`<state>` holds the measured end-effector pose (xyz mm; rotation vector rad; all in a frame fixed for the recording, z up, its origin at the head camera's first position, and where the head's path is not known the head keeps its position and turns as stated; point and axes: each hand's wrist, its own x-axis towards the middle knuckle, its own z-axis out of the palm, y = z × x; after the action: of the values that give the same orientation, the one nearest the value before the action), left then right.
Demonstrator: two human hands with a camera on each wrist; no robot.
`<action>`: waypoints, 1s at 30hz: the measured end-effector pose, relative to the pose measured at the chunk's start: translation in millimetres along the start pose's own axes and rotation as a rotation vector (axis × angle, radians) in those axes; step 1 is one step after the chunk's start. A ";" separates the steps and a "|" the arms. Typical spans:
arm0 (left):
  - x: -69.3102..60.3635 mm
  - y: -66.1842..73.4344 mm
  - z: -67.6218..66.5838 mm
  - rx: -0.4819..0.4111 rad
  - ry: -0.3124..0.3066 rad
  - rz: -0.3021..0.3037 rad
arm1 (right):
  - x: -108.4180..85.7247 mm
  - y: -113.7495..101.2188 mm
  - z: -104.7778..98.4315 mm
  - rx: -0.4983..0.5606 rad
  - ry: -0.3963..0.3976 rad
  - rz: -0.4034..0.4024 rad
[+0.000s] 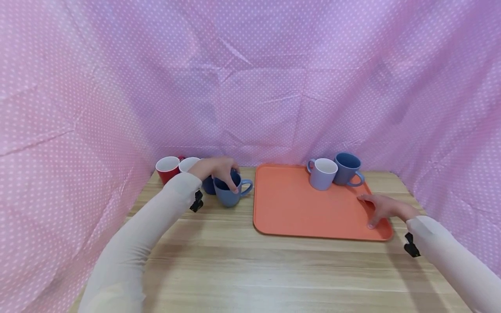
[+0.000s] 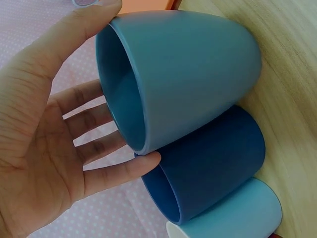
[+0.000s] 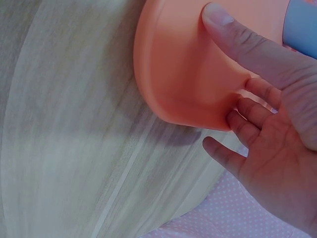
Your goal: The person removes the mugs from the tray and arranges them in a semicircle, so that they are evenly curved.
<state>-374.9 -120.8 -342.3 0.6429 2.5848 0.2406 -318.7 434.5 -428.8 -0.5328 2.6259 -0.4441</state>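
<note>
At the table's left, a grey-blue mug (image 1: 228,198) stands upright, its handle facing the tray. My left hand (image 1: 221,168) holds it by the rim from above, thumb and fingers spread across the mouth. In the left wrist view the thumb meets the rim of this mug (image 2: 193,74), and the fingers reach around the other side. My right hand (image 1: 381,206) is at the right edge of an orange tray (image 1: 293,208), fingers loosely spread. The right wrist view has the thumb over the tray (image 3: 178,74); whether the fingertips press on it I cannot tell.
A dark blue mug (image 2: 213,158) stands beside the held one, with a white-lined mug (image 1: 189,164) and a red mug (image 1: 167,170) farther left. On the tray's back right are a lavender mug (image 1: 322,176) and a blue mug (image 1: 346,169). Pink dotted cloth (image 1: 266,87) surrounds the wooden table (image 1: 242,274).
</note>
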 end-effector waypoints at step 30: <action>-7.0 4.5 -17.6 -0.015 -0.060 0.019 | -1.2 -2.4 -0.7 0.001 0.003 0.002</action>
<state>-376.0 -121.1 -322.9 0.6592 2.5190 0.2425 -317.3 433.0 -426.8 -0.5303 2.6284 -0.4455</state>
